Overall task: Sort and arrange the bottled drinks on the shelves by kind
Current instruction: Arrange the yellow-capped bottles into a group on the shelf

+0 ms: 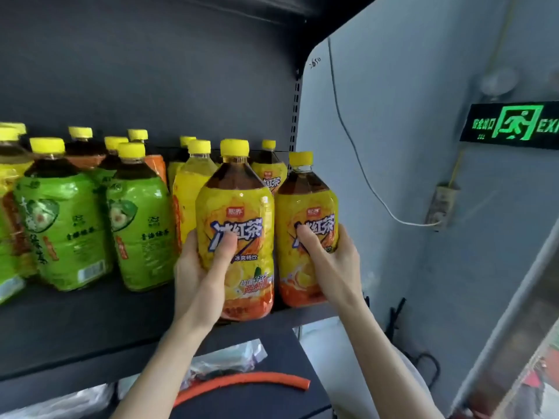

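Dark shelf (90,322): near its right end we hold two upright bottles, long axes vertical, straight ahead. Our left hand (199,273) wraps the left iced tea bottle (239,192); our right hand (332,261) wraps the right iced tea bottle (308,201) (side by side, maybe touching). Green tea bottles (139,225) stand further left along the shelf. Yellow labels read 冰红茶; the exit sign (514,124) right of the shelf reads EXI.

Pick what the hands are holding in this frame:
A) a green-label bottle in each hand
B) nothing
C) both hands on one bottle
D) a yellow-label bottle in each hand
D: the left hand grips one yellow-label bottle and the right hand grips a second yellow-label bottle beside it, while the green-label bottles stand untouched farther left.
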A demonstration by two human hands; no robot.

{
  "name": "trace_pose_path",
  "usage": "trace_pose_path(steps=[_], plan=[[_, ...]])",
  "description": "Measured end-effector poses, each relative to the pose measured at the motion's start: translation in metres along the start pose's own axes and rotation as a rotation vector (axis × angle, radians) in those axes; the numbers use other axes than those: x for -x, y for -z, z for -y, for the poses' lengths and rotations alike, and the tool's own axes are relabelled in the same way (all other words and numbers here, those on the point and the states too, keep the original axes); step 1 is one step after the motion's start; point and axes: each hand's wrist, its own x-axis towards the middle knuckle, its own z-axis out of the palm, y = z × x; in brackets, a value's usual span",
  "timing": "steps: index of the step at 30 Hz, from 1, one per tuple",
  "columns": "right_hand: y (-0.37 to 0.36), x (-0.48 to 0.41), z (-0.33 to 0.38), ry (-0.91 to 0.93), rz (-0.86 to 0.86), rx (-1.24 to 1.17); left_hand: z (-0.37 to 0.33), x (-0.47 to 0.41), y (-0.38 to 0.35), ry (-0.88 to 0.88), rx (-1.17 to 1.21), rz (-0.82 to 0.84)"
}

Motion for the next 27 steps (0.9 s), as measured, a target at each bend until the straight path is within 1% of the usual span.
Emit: trace_pose_path(steps=[6, 10, 13, 16, 19, 22, 27], plan=[[0.004, -0.045, -0.029, -0.034, 0.181, -0.142, 0.018, -0.007, -0.024, 0.018, -0.093, -0.069], [0.008, -0.067, -0.043, -0.078, 0.378, -0.224, 0.024, -0.006, -0.038, 0.006, -0.127, -0.177], [0.014, -0.080, -0.051, -0.055, 0.466, -0.179, 0.026, -0.004, -0.046, -0.009, -0.183, -0.200], [0.029, -0.082, -0.057, 0.035, 0.490, -0.018, 0.027, -0.002, -0.053, -0.017, -0.240, -0.192], [0.038, -0.087, -0.064, 0.075, 0.516, -0.047, 0.028, -0.003, -0.061, -0.036, -0.278, -0.143], [0.034, -0.099, -0.067, 0.135, 0.528, -0.027, 0.028, -0.008, -0.067, -0.050, -0.339, -0.149], [0.019, -0.129, -0.074, 0.160, 0.545, 0.019, 0.033, -0.018, -0.073, -0.005, -0.375, -0.128]])
